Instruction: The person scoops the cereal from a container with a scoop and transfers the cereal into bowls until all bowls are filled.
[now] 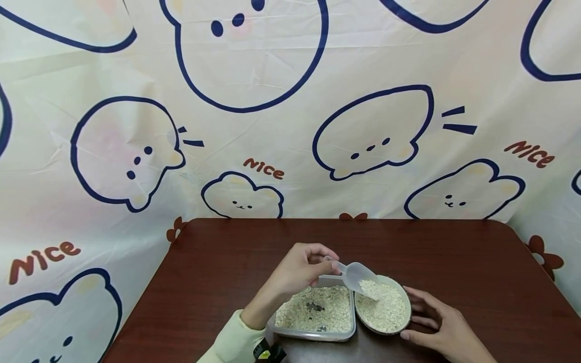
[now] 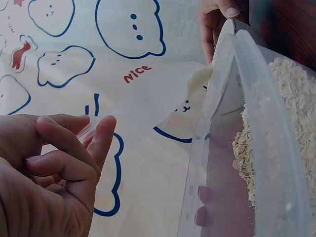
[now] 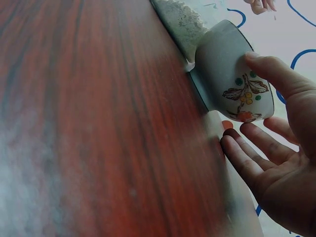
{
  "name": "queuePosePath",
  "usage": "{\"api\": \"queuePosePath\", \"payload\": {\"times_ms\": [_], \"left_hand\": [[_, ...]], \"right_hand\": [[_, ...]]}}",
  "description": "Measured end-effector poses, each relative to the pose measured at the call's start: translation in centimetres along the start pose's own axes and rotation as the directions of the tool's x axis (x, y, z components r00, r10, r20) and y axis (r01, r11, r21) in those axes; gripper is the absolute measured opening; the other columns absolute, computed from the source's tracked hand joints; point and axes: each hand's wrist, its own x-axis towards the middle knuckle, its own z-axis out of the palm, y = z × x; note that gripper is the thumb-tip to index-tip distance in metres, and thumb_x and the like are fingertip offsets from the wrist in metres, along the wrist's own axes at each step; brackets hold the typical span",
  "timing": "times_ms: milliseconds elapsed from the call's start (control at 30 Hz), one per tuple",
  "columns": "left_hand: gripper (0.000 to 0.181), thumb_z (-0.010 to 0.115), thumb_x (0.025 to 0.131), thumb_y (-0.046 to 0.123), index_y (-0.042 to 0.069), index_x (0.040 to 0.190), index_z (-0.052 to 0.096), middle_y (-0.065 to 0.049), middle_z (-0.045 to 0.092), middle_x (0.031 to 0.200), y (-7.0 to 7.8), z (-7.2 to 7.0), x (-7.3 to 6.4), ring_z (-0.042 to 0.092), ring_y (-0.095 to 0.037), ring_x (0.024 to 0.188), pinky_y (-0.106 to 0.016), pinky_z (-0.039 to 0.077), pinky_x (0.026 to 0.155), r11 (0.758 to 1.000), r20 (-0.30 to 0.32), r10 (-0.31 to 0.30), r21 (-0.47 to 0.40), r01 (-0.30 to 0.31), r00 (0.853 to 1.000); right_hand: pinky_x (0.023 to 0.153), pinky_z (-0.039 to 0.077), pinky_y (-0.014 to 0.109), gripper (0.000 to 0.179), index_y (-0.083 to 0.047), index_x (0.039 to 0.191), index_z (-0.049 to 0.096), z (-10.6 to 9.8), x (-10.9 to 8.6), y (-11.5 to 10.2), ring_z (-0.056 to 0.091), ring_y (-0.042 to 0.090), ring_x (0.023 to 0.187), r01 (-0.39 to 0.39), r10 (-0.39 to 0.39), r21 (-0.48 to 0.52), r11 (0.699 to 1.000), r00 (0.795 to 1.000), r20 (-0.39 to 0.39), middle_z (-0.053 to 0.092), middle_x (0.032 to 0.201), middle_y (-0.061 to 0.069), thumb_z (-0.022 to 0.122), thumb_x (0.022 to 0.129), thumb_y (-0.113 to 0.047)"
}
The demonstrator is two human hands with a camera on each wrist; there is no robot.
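Note:
My left hand [image 1: 299, 272] pinches the handle of a translucent plastic scoop [image 1: 357, 275]. The scoop tilts down to the right, its lip over a small bowl [image 3: 217, 69], with oat flakes [image 1: 369, 288] at the lip. Oats [image 1: 388, 310] fill the bowl close to its rim. At the bowl's right side is my right hand [image 1: 438, 320], thumb and fingertips touching the wall, the other fingers spread loosely. Left of the bowl stands a clear plastic container [image 1: 313, 335] of oats, with bare patches of its bottom showing. The left wrist view shows the scoop [image 2: 148, 96] only faintly.
Both vessels stand close together near the front of a dark brown wooden table [image 1: 236, 262]. A pale cloth [image 1: 290, 126] printed with blue-outlined animals hangs behind it and at the sides. A black strap [image 1: 268, 351] is on my left wrist.

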Motion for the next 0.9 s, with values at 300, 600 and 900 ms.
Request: {"api": "queuePosePath", "payload": {"times_ms": [300,600,900], "left_hand": [[0.016,0.073,0.101,0.011,0.001,0.113,0.077,-0.022,0.081,0.099,0.7,-0.4,-0.3,0.056,-0.009,0.059,-0.021,0.041,0.049,0.999,0.002,0.026,0.037,-0.026,1.0],[0.018,0.075,0.101,0.014,0.002,0.113,0.077,-0.022,0.08,0.099,1.1,-0.9,-0.6,0.049,-0.009,0.056,-0.02,0.041,0.048,0.996,-0.016,0.055,0.067,-0.054,0.998],[0.017,0.074,0.102,0.013,0.001,0.114,0.076,-0.026,0.08,0.103,1.3,-0.7,-0.7,0.054,-0.01,0.06,-0.02,0.04,0.049,0.999,0.002,0.035,0.032,-0.035,0.999]], "right_hand": [[0.085,0.064,0.025,0.085,-0.008,0.156,0.051,0.1,-0.2,-0.1,0.067,-0.007,0.112,0.054,-0.054,-0.009,0.998,0.999,-0.008,0.058,0.136,-0.031,0.094,0.082,-0.011],[0.086,0.064,0.025,0.087,-0.007,0.157,0.05,0.0,-0.1,0.0,0.067,-0.008,0.112,0.016,-0.016,-0.001,1.0,1.0,0.001,0.058,0.134,-0.033,0.094,0.082,-0.012],[0.086,0.064,0.024,0.087,-0.008,0.158,0.049,0.0,0.0,-0.1,0.066,-0.008,0.112,-0.019,0.019,0.004,1.0,1.0,0.01,0.058,0.133,-0.033,0.094,0.082,-0.014]]}}
